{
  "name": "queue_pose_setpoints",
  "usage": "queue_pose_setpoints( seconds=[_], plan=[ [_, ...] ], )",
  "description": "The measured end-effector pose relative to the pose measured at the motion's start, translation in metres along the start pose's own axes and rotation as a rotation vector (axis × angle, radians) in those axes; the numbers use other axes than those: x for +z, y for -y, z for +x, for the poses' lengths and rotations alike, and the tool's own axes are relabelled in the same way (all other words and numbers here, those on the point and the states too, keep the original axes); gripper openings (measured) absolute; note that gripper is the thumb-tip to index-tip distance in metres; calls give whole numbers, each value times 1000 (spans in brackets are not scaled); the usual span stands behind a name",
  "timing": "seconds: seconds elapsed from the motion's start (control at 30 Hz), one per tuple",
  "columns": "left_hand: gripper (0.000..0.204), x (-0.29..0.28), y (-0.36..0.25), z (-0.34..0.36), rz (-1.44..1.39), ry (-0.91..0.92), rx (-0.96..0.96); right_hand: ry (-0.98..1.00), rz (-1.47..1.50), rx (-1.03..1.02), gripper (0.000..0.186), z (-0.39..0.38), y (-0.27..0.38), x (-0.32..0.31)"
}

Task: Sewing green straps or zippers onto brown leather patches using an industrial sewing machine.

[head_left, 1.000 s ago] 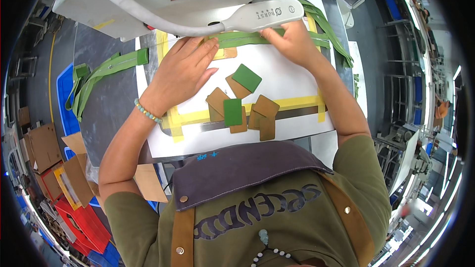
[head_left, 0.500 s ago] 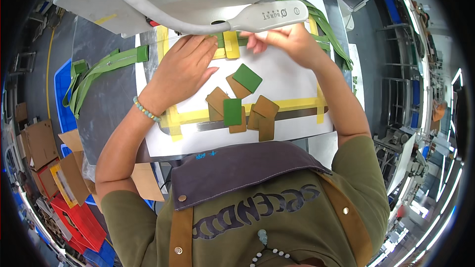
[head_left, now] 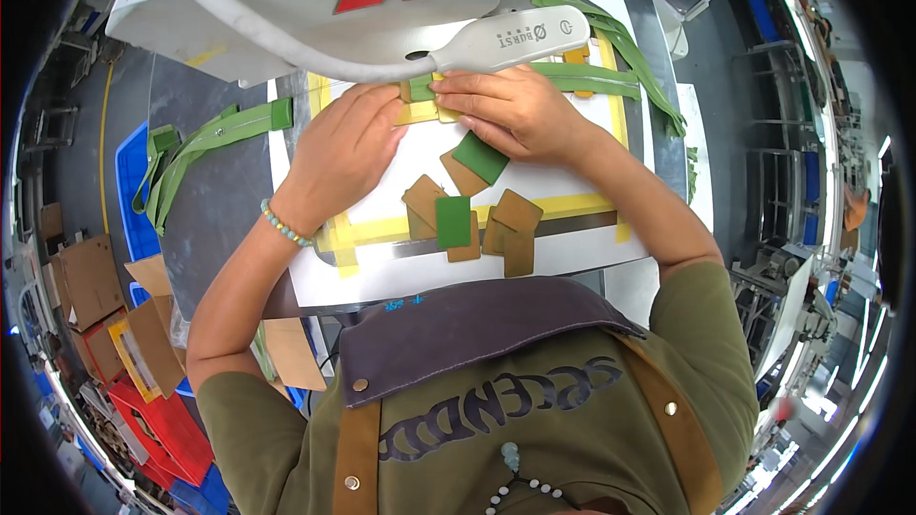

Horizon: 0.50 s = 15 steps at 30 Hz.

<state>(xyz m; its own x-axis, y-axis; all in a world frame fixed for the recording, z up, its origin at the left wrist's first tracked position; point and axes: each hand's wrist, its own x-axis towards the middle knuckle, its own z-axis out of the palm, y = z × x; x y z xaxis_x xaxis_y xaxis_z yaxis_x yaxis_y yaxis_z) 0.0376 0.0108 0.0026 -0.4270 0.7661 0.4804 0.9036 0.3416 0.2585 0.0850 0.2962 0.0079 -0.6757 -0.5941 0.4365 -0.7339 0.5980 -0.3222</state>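
Note:
My left hand (head_left: 348, 143) lies with fingers extended at the left end of a yellow-taped patch (head_left: 414, 113) on the white board (head_left: 372, 181). Opposite it, my right hand (head_left: 506, 110) has its fingers pressed together over a small yellow piece (head_left: 444, 114) on a green zipper strap (head_left: 582, 76); fingertips partly hide both. A white handheld controller (head_left: 515, 38) on a cable overhangs the fingertips. Below my hands lie several tan cards (head_left: 515, 246) and green cards (head_left: 453, 219), partly overlapping, inside yellow tape borders.
A pale machine housing (head_left: 286, 0) fills the top. More green straps (head_left: 219, 129) lie on the metal table (head_left: 219, 210) at left and at far right. Blue bins (head_left: 134, 191), cardboard boxes (head_left: 81, 281) and a red crate (head_left: 167, 434) stand left of the table.
My right hand has moved down-left from near the controller onto the small yellow piece, which appeared on the strap half a second ago. My left fingertips sit slightly farther left.

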Motion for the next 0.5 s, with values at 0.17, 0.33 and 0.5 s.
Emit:
queue_pose_setpoints(
  seconds=[0.17, 0.33, 0.5],
  plan=[
    [49, -6, 3, -5, -62, 65, -81, 71, -1, 6, 35, 0, 0, 2],
    [57, -6, 3, -5, -136, 146, -117, 88, -56, -12, 42, -1, -2, 6],
    [61, -10, 3, -2, -161, 219, -118, 176, -30, 45, 43, 3, 2, 2]
  ],
)
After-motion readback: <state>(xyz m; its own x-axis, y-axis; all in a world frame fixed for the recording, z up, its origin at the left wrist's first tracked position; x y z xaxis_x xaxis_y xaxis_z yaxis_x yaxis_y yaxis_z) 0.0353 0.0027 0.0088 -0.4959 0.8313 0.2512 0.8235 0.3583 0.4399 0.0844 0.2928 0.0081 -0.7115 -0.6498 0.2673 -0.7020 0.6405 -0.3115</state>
